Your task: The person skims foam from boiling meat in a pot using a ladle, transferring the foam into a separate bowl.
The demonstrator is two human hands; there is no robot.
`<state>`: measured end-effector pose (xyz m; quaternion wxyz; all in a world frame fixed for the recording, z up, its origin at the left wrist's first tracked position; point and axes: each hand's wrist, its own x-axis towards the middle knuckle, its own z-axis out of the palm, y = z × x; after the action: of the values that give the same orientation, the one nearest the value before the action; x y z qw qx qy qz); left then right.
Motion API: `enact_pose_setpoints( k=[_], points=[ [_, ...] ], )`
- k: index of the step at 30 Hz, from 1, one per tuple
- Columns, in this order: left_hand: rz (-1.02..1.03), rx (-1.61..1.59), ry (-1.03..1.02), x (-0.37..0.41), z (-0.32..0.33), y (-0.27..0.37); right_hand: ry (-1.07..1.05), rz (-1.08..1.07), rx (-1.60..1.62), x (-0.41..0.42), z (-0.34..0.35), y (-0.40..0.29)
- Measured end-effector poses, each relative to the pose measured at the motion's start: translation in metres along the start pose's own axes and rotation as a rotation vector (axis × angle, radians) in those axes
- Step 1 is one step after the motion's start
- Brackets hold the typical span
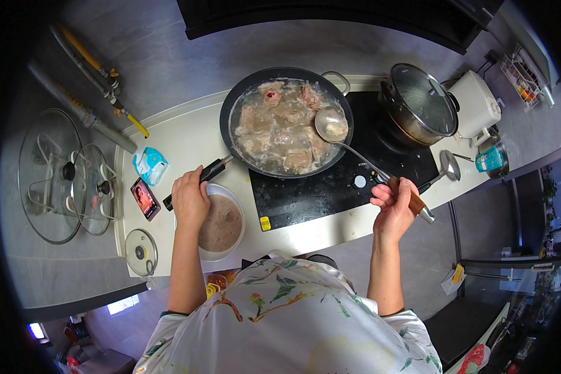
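A wide dark wok (225, 122) holds chunks of pale meat (300, 159) in cloudy, foamy liquid. My left hand (190, 198) lies around its black handle (213, 169), the handle's tip showing past the hand. Beneath that forearm stands a white bowl (239, 238) of brownish, frothy liquid, partly covered by the arm. My right hand (395, 205) grips the wooden handle (417, 204) of a metal ladle. The ladle's bowl (331, 125) sits at the wok's right side, over the liquid, with pale foamy liquid in it.
A lidded pot (420, 105) stands on the black cooktop (304, 198), right of the wok. Beyond it are a second ladle (450, 166) and a white appliance (477, 103). At left lie a phone (145, 198), a wipes pack (150, 166) and a glass lid (141, 252); larger lids (51, 175) hang on the wall.
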<state>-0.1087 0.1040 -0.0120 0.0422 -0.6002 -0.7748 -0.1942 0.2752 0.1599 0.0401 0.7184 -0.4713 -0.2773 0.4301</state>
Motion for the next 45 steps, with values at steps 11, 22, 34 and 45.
enact_pose_setpoints(
  k=[11,22,34,45],
  points=[
    [-0.004,0.005,0.011,-0.001,0.001,0.001,-0.026,0.068,0.056,0.007,0.01,-0.004],
    [-0.001,0.006,0.018,-0.001,0.0,0.002,-0.024,0.081,0.07,0.02,0.012,0.0],
    [-0.01,-0.001,0.025,-0.001,0.002,0.002,-0.004,0.084,0.059,0.048,0.006,0.003],
    [-0.019,-0.004,0.016,-0.001,0.0,0.003,-0.007,0.132,0.012,0.072,0.0,-0.006]
  ],
)
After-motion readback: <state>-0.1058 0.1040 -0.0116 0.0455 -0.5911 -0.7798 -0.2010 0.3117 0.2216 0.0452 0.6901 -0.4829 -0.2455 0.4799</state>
